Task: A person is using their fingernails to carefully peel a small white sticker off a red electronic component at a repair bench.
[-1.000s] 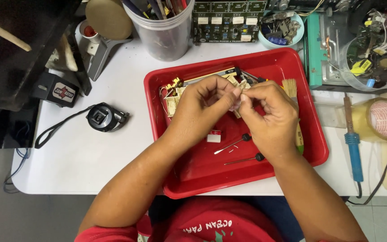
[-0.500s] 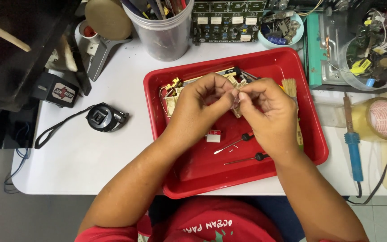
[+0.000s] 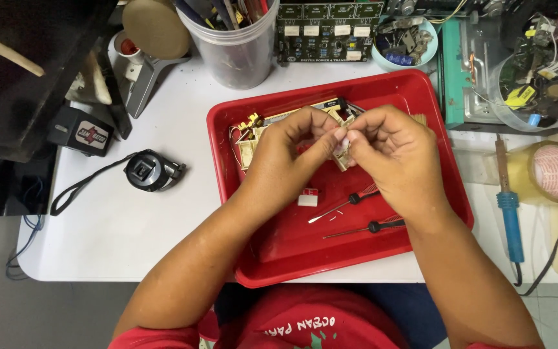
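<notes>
You sat at a white table [image 3: 130, 245] with rounded corners, and on it, straight ahead of you, lay a shallow red plastic tray [image 3: 421, 97]. Behind the tray stood a clear plastic tub of tools [image 3: 237, 48], a dark green circuit board [image 3: 327, 29] and a pale blue bowl of small parts [image 3: 405, 45]. To your right, beside the tray, lay a roll of yellowish tape [image 3: 550, 171] and a blue-handled soldering iron [image 3: 508, 207]; to your left, well apart from the tray, sat a small black device with a strap [image 3: 150, 170].

Your left hand [image 3: 289, 155] and right hand [image 3: 398, 155] met over the middle of the tray, fingertips touching. Both hands were pinched together on a small pale beige component [image 3: 342, 155], held above the tray floor, and most of it was hidden by your fingers, so its shape could not be told. Just behind your left hand, at the far side of the tray, lay a cluster of beige and yellow electronic parts [image 3: 250, 132].

On the tray floor below your hands lay two thin black-handled screwdrivers [image 3: 356, 199], one nearer you than the other, and a small white and red tag [image 3: 307, 197] just to their left.
</notes>
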